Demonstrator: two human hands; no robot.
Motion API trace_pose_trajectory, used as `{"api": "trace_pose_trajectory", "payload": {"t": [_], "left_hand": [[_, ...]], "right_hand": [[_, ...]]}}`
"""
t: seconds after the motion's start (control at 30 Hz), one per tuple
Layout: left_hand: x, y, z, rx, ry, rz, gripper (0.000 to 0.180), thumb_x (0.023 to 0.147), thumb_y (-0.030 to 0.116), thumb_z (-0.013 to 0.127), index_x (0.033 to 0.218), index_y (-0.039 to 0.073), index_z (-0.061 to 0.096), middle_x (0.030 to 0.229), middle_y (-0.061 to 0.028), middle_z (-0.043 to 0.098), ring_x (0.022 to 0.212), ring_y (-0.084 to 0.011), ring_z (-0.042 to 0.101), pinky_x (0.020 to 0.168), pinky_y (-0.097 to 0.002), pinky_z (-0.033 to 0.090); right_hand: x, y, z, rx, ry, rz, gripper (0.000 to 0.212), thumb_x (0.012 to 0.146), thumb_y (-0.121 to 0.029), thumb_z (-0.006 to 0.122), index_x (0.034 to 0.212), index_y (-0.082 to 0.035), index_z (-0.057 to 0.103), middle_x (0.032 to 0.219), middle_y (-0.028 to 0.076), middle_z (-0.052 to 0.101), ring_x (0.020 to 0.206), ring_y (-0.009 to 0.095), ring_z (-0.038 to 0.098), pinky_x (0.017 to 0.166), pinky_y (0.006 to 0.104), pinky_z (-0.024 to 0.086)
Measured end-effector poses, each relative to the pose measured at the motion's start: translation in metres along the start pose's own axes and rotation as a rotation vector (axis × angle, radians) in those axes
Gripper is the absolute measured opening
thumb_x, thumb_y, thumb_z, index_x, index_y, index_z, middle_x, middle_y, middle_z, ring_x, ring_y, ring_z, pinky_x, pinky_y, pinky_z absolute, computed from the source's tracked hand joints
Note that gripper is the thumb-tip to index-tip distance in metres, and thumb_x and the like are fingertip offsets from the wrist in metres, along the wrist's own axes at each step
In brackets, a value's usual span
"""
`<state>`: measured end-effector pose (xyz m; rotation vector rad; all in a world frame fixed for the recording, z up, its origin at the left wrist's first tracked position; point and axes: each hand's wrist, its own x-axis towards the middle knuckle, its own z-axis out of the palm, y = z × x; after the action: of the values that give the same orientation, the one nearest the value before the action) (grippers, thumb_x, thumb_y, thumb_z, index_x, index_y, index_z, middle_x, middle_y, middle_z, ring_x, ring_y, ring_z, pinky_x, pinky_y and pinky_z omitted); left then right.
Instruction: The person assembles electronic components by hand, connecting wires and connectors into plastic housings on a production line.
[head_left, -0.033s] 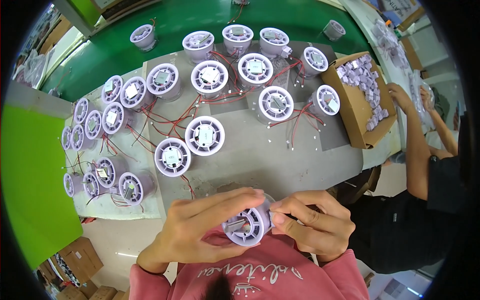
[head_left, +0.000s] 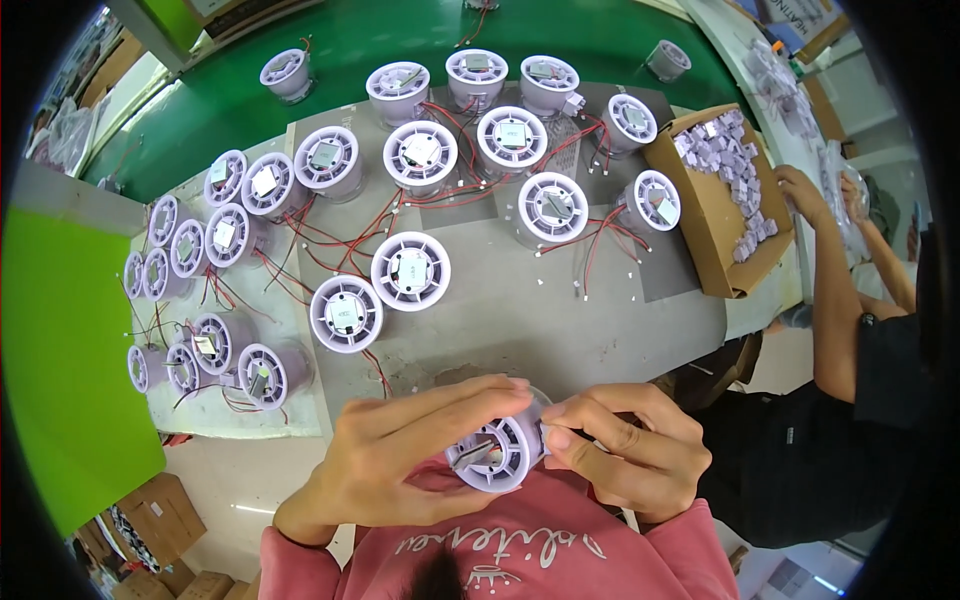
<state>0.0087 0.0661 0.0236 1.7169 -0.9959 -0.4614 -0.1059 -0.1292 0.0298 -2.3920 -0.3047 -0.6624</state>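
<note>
My left hand wraps round a lavender round plastic housing with a spoked rim, held tilted just in front of my chest. A small square plate stands up at a slant in its open centre, with a bit of red wire beside it. My right hand pinches thumb and fingers together against the housing's right side. A sliver of pale lavender shows at those fingertips, but they hide what they hold. On the table ahead, the nearest like housings stand with square plates on top and red and black wires trailing.
Several more lavender housings spread over the grey mat. A cardboard box of small lavender pieces stands at the right. Beyond it, another person's arm reaches over the bench. A green panel bounds the left side.
The square plate in the held housing has tipped slightly, showing more of the wire beside it. Both hands stay in nearly the same place.
</note>
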Motion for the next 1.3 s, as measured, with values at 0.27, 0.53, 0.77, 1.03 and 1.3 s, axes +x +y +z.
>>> {"api": "trace_pose_trajectory", "payload": {"t": [0.27,0.53,0.77,1.03,1.3], "left_hand": [[0.002,0.005,-0.001,-0.02,0.007,0.069,0.057,0.067,0.011,0.086,0.12,0.005,0.068,0.117,-0.0104,0.071,0.096,-0.0233,0.073,0.073,-0.0293,0.062],[0.006,0.006,-0.001,0.1,0.034,0.144,0.055,0.063,0.016,0.089,0.114,0.005,0.071,0.111,-0.0115,0.073,0.09,-0.0218,0.075,0.071,-0.0265,0.061],[0.013,-0.007,0.005,0.06,0.046,0.113,0.058,0.062,0.016,0.09,0.115,0.005,0.07,0.11,-0.0095,0.074,0.09,-0.0214,0.075,0.071,-0.027,0.059],[0.001,-0.026,0.033,-0.054,0.165,0.029,0.063,0.063,0.009,0.088,0.121,0.004,0.065,0.118,-0.0123,0.07,0.098,-0.0254,0.073,0.082,-0.0329,0.061],[-0.009,-0.055,0.053,-0.051,0.155,0.02,0.063,0.066,0.006,0.086,0.125,0.004,0.063,0.121,-0.012,0.069,0.102,-0.0274,0.071,0.083,-0.034,0.06]], "right_hand": [[0.002,0.002,-0.003,0.175,0.05,0.057,0.027,0.068,-0.001,0.084,0.094,-0.005,0.077,0.094,0.007,0.074,0.083,0.02,0.066,0.062,0.0271,0.058],[0.002,0.005,-0.003,0.073,0.04,-0.048,0.022,0.069,0.002,0.082,0.09,-0.002,0.075,0.093,0.007,0.075,0.082,0.021,0.067,0.061,0.0276,0.058],[0.008,0.02,0.007,0.251,0.071,0.095,0.026,0.062,0.005,0.08,0.087,-0.001,0.076,0.085,0.011,0.075,0.079,0.023,0.068,0.065,0.0315,0.058],[-0.008,0.048,0.025,0.376,0.096,0.064,0.036,0.06,0.003,0.082,0.095,0.001,0.077,0.092,0.013,0.076,0.084,0.027,0.069,0.068,0.0325,0.059],[-0.033,0.057,0.046,0.33,0.079,0.127,0.036,0.06,0.015,0.074,0.094,0.003,0.076,0.086,0.015,0.074,0.082,0.026,0.067,0.062,0.0299,0.059]]}}
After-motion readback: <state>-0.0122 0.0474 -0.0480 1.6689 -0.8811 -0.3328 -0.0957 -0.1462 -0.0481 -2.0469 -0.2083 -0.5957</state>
